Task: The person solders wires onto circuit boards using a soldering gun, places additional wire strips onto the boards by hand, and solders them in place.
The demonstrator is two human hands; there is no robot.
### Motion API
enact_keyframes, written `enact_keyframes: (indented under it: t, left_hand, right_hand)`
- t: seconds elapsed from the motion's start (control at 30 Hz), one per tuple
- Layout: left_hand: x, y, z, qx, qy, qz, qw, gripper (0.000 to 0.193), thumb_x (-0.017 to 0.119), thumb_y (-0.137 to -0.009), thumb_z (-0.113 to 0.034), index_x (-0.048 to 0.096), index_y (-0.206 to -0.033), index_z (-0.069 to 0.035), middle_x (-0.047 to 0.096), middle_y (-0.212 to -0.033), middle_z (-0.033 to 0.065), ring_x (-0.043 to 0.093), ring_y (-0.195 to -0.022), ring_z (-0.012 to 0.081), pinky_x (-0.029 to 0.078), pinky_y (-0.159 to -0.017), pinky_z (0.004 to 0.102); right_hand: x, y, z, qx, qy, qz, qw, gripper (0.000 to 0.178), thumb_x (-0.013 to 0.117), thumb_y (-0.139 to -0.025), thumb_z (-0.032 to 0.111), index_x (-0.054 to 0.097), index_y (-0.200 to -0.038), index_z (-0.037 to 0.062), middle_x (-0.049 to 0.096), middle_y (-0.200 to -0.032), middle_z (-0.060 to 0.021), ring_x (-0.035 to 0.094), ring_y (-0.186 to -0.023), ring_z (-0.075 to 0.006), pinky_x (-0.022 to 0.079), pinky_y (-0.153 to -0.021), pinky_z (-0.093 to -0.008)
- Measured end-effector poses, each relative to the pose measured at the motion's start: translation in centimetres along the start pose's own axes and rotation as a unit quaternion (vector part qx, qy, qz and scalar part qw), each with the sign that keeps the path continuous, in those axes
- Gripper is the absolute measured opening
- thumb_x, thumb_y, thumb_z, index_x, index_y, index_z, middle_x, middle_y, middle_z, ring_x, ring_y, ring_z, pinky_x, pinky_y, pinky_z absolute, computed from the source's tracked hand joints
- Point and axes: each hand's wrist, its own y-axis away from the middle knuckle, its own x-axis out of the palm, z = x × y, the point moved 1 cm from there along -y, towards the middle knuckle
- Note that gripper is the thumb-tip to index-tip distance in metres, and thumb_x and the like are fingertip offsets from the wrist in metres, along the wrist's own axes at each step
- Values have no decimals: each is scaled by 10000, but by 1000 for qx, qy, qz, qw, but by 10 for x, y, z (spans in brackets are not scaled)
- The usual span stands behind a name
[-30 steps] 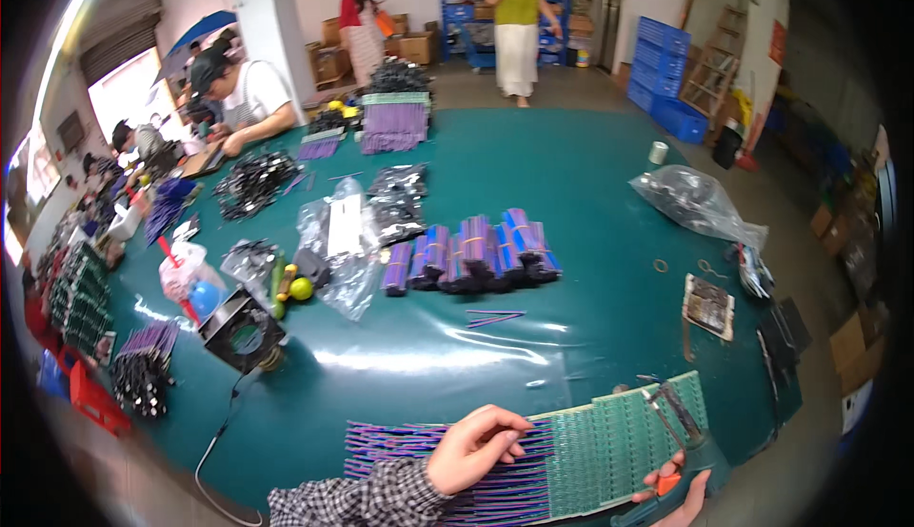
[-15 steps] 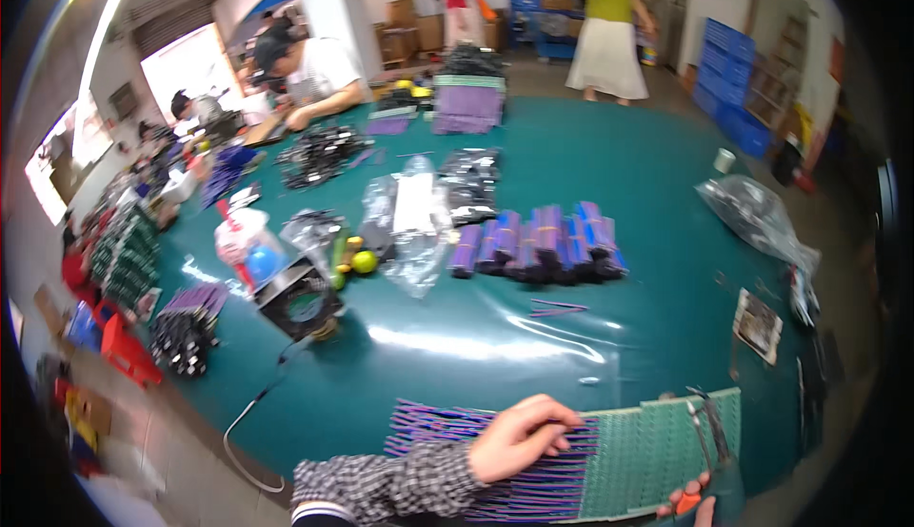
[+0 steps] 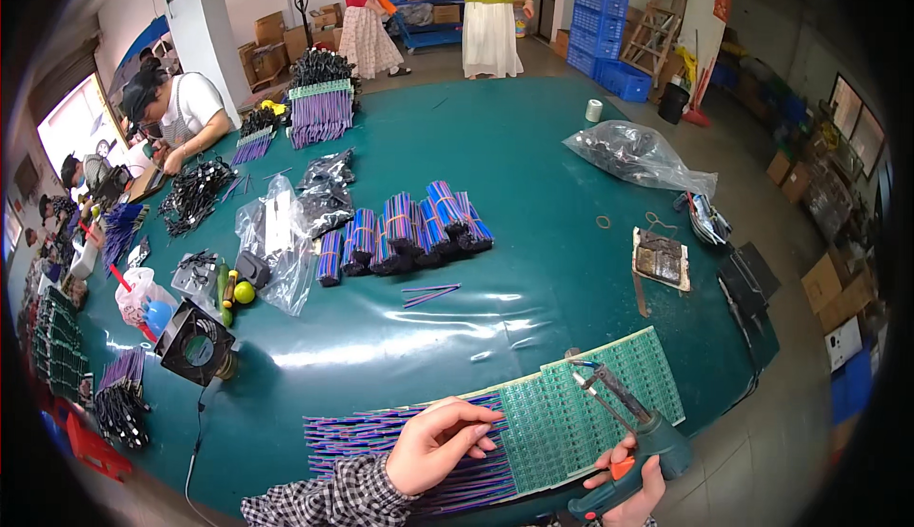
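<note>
A green circuit board panel [image 3: 592, 403] lies at the near edge of the table, slightly tilted in view. Many thin purple and blue wires [image 3: 347, 434] stretch leftward from its left edge. My left hand [image 3: 430, 451] rests over these wires, thumb and fingers pinched beside the panel's left edge; what lies between the fingertips is too small to make out. My right hand [image 3: 628, 489] is wrapped round a dark green soldering gun [image 3: 664, 443] with an orange trigger. The gun's metal tip and feed tube reach over the panel's upper part.
Bundles of blue-purple wires [image 3: 400, 227] stand mid-table, with loose wires [image 3: 430, 295] nearer me. A small fan [image 3: 195, 341] is at left. To the right lie a plastic bag [image 3: 633, 156] and a stained square pad [image 3: 660, 258]. A co-worker [image 3: 181, 113] sits far left; two people stand beyond the table.
The view has swung to the right, so the scene sits further left. More of my right hand and the soldering gun shows. My left hand stays pinched near the panel's left edge.
</note>
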Motion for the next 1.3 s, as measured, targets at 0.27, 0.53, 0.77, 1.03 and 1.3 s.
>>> enact_keyframes:
  t: [0.27,0.53,0.77,1.03,1.3]
  left_hand:
    - [11,-3,15,-106,87,-5,991,225,627,-1040,-84,668,-1220,44,701,-1075,93,702,-902,143,594,-781,272]
    - [13,-15,19,-127,205,-47,969,236,623,-1045,-123,655,-1230,19,708,-1052,103,701,-860,150,570,-744,266]
    - [9,-13,29,-146,282,-53,947,209,622,-1048,-131,664,-1210,-6,708,-1044,86,696,-845,140,568,-729,256]
    - [8,-15,32,-165,348,-45,922,164,611,-1056,-141,674,-1147,-20,710,-1035,68,688,-826,112,576,-730,235]
    - [8,-19,24,-171,358,-29,917,163,601,-1060,-137,671,-1131,-8,706,-1041,76,684,-835,117,579,-752,238]
  right_hand:
    - [-5,5,-25,20,23,8,999,545,576,-1023,458,489,-1303,-1,642,-1062,-129,673,-997,-288,653,-721,-462]
    - [4,14,-29,20,20,38,999,591,648,-998,379,471,-1321,-84,617,-1093,-197,667,-1075,-358,670,-772,-558]
    - [6,23,-37,44,73,30,996,592,613,-1014,425,466,-1322,-58,610,-1093,-179,665,-1054,-334,678,-738,-511]
    - [5,25,-40,69,116,8,991,575,578,-1025,460,467,-1321,-21,618,-1058,-149,674,-1006,-301,688,-685,-473]
    - [13,22,-36,57,120,4,991,576,590,-1015,465,472,-1306,-19,619,-1038,-144,670,-980,-297,679,-652,-471]
